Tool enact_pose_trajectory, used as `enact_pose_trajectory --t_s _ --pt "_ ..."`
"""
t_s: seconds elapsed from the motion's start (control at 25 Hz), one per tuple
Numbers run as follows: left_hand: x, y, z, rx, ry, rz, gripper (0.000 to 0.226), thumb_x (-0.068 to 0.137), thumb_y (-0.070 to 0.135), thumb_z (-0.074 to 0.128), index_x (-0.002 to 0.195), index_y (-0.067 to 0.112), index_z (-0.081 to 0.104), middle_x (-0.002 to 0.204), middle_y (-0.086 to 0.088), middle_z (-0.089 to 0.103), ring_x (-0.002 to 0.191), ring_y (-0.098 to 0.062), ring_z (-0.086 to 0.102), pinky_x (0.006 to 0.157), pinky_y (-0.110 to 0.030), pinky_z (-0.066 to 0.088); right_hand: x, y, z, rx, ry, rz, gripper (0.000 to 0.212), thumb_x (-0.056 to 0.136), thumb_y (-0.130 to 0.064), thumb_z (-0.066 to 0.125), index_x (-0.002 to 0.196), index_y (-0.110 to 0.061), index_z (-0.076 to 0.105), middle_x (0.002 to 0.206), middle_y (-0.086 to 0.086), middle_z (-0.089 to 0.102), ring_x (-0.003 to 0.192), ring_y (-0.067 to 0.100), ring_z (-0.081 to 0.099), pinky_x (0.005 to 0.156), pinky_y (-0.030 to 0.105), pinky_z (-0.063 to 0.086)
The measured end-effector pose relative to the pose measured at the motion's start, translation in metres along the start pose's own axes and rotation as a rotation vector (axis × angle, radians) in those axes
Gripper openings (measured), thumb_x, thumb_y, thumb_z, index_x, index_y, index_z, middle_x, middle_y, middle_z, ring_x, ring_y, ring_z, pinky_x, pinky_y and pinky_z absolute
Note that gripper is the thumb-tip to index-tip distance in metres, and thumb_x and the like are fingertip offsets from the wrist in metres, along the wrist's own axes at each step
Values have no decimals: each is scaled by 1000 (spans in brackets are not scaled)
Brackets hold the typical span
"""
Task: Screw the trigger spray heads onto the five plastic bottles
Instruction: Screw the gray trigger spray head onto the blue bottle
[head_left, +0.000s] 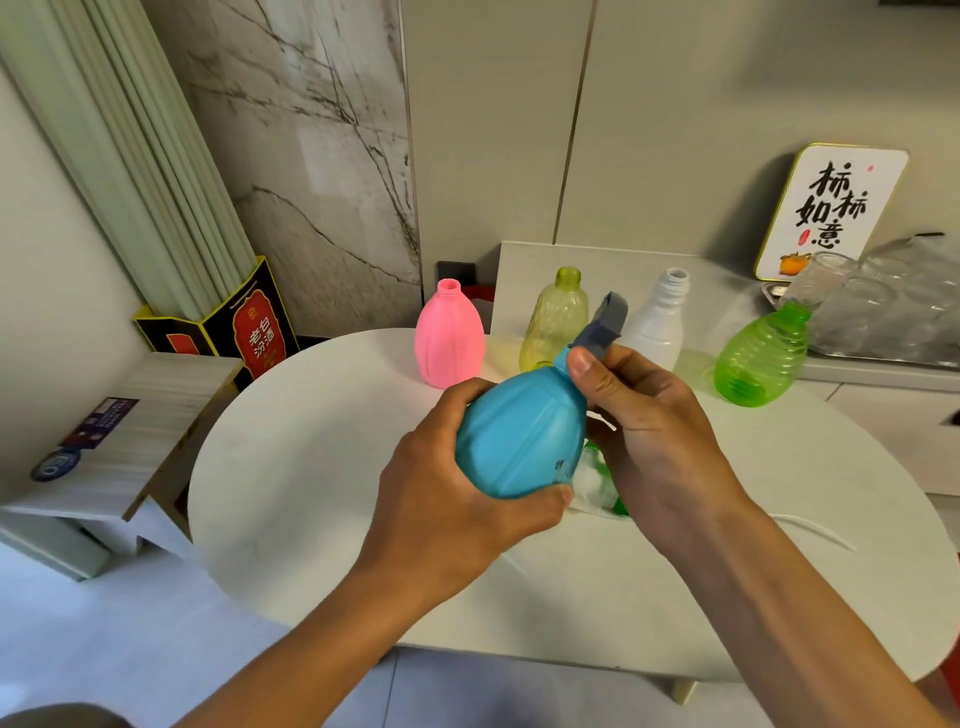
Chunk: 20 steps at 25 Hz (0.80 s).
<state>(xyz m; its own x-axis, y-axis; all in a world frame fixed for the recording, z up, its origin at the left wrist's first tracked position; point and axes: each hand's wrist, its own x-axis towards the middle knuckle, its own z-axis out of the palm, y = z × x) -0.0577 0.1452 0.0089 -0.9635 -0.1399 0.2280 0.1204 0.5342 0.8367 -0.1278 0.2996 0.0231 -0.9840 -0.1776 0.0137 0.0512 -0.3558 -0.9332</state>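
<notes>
At the centre of the frame the left hand (457, 467) wraps its fingers round the belly of a ribbed blue plastic bottle (522, 428), tilted above the round white table (322, 467). The right hand (644, 415) pinches the grey trigger spray head (602, 325) at its neck. Behind stand a pink bottle (449, 340), a yellow-green translucent bottle (556, 322), a white bottle (657, 322) and a bright green bottle (761, 358), all uncapped.

I count five bottles: one blue bottle (522, 439) above the round table (322, 467), and four standing open-necked along its far edge. One grey spray head (602, 325) sits on the blue one.
</notes>
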Motion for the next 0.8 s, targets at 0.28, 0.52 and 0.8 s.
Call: enact_pose_trajectory --t_s 0.28,0.52,0.8 --pt "1 -7 0 700 297 343 89 62 60 77 134 21 40 127 -13 58 103 -33 51 76 -42 48 -5 12 7 40 130 155 49 70 -44 76 103 -8 73 100 8 79 94 21 74 68 29 59" --pt "0 -10 9 869 311 589 76 69 44 80 130 18 44 131 -20 58 112 -42 54 80 -45 47 -5 20 6 326 122 360 45 81 -41 68 113 -8 69 106 14 76 87 26 76 64 38 61" --pt "8 6 -6 -472 197 94 66 80 50 68 138 41 39 134 17 47 120 -1 50 84 -12 49 2 13 -1 411 -118 58 36 90 -29 62 120 -10 61 123 12 69 117 28 63 85 39 56"
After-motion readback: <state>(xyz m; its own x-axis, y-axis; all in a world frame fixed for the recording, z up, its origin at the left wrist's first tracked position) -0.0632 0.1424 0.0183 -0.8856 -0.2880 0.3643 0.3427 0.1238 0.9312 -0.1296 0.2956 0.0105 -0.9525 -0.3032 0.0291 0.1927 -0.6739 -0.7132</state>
